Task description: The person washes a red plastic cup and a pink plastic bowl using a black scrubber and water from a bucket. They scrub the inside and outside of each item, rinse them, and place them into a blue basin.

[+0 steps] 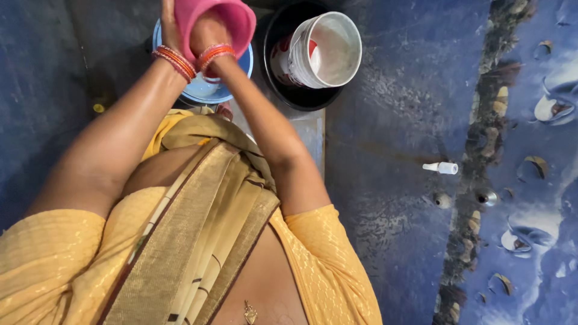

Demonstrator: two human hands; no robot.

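A dark blue floor carries a black basin with a white bucket tilted inside it. Just left of the basin sits a light blue bowl; a small white bottle lies well right of it.

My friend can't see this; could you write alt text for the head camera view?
Seen from above, the left hand grips a pink cup while the right hand reaches inside it, over a blue plate. A white bucket sits beside them.

We had only one view, from the camera on the person's head, which looked straight down, very near the body and arms.
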